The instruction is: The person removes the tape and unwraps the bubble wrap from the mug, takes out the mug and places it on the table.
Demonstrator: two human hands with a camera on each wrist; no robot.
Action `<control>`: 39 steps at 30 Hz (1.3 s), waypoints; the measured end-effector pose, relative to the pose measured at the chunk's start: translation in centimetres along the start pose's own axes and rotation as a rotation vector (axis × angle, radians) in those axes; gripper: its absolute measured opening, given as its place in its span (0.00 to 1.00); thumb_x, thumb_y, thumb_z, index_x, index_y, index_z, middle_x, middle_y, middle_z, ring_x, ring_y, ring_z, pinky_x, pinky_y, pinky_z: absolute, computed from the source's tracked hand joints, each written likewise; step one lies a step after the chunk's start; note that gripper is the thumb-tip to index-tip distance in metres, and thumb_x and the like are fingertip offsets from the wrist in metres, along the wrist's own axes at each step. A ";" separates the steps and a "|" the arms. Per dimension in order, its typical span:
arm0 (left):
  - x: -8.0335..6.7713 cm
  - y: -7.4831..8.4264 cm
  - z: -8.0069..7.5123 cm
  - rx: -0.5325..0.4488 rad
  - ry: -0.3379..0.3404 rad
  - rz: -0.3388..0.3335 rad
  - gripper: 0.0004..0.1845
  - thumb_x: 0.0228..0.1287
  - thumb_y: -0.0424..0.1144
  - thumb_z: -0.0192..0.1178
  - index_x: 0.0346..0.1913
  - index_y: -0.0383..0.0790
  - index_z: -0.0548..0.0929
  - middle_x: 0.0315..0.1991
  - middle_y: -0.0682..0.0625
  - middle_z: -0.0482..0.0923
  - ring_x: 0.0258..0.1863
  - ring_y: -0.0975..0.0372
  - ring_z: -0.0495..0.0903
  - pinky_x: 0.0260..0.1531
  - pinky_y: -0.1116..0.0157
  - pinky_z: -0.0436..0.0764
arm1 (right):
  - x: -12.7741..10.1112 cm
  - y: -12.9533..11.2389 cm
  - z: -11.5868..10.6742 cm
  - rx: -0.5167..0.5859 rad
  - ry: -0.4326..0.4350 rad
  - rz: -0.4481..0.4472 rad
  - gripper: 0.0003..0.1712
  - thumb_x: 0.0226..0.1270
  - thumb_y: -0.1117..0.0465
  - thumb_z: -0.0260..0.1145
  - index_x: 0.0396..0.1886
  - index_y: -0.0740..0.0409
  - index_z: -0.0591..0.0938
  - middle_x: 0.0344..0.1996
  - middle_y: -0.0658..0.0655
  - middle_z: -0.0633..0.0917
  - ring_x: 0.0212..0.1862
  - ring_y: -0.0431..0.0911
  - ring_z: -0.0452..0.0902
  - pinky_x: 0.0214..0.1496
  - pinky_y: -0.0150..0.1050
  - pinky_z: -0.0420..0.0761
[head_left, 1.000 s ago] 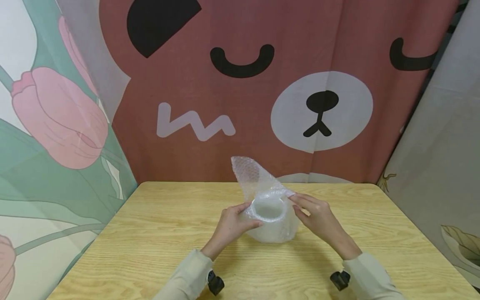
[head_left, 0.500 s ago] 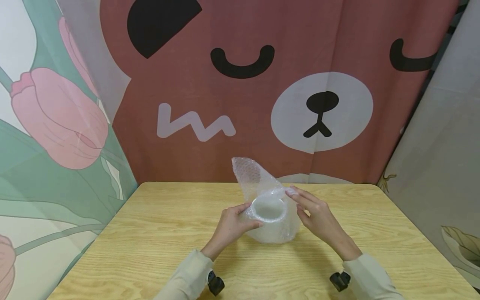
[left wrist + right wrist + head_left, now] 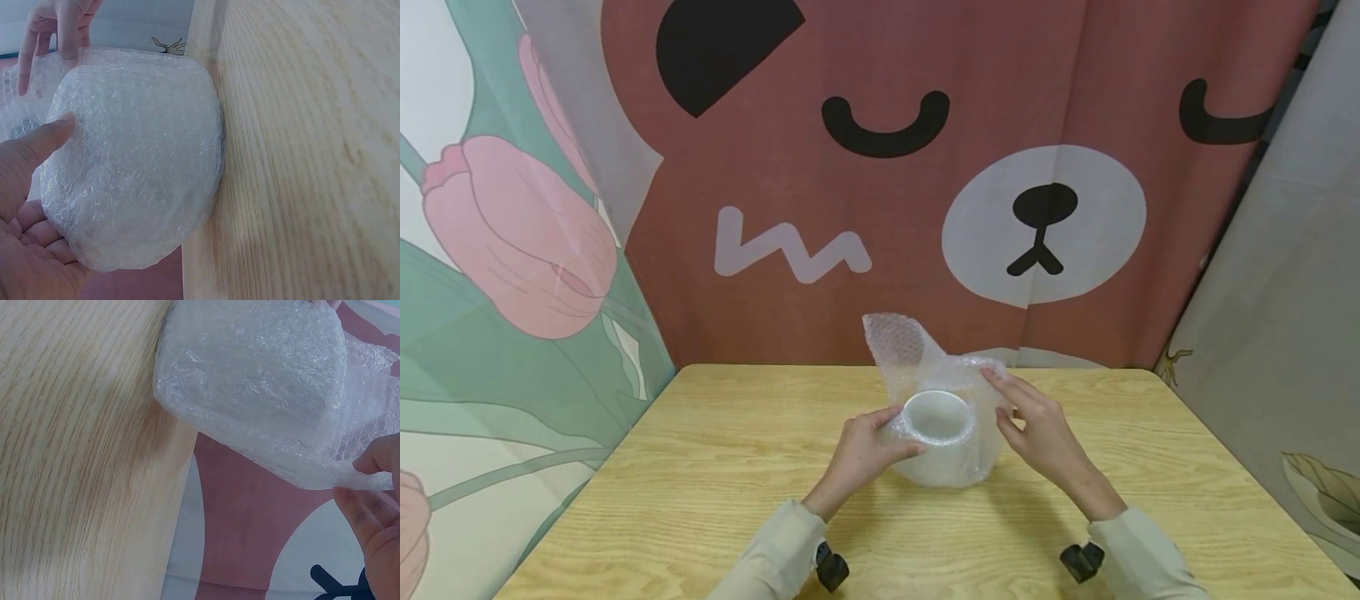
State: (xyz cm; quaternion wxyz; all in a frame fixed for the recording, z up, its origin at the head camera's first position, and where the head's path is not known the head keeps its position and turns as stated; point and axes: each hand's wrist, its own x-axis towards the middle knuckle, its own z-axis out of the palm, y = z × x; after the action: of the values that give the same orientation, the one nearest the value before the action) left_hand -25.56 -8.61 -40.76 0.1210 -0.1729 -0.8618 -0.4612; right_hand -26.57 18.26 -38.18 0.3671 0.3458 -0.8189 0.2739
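Left hand [image 3: 863, 454]: you still grip the wrapped bowl [image 3: 936, 417].
Right hand [image 3: 1037, 425]: you've lifted the pinched bubble wrap [image 3: 901, 346] higher.

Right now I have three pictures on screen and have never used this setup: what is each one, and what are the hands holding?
There is no machine here: a person works with two bare hands, wearing a camera on the head and one on each wrist.

The wide picture is the head view, looking down at a wooden table before a bear-print curtain. On the table stands a white bowl wrapped in bubble wrap. The left hand grips the wrapped rim. The right hand pinches a loose edge of the wrap on the other side.

The other two are close-ups, turned sideways. The left wrist view shows the wrapped bowl against the tabletop with the thumb on it. The right wrist view shows the wrap's loose edge pinched between thumb and fingers.
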 end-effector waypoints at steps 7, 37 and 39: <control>0.0 0.0 0.0 0.008 0.000 0.005 0.38 0.46 0.51 0.77 0.57 0.31 0.80 0.51 0.41 0.81 0.47 0.57 0.81 0.45 0.59 0.80 | -0.1 0.2 0.1 0.021 0.049 0.030 0.38 0.48 0.81 0.68 0.63 0.61 0.76 0.56 0.64 0.79 0.49 0.57 0.79 0.29 0.35 0.83; 0.1 0.0 -0.3 -0.027 -0.031 -0.005 0.38 0.46 0.52 0.77 0.58 0.33 0.80 0.51 0.43 0.81 0.48 0.57 0.80 0.47 0.58 0.79 | -0.7 1.0 -0.3 0.104 0.159 0.227 0.45 0.44 0.81 0.72 0.67 0.62 0.72 0.57 0.68 0.78 0.34 0.60 0.84 0.30 0.21 0.77; 0.1 0.0 -0.3 -0.027 -0.030 -0.008 0.38 0.46 0.52 0.77 0.59 0.33 0.79 0.52 0.43 0.81 0.48 0.57 0.80 0.47 0.57 0.79 | -0.8 1.1 -0.3 0.127 0.162 0.251 0.46 0.44 0.81 0.72 0.68 0.62 0.72 0.59 0.67 0.76 0.36 0.60 0.84 0.31 0.22 0.78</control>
State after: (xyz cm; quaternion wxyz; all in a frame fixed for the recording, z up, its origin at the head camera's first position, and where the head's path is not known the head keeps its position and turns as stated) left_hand -25.59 -8.85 -40.50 0.1039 -0.1782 -0.8580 -0.4705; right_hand -26.90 19.43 -38.88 0.3723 0.2399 -0.8045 0.3957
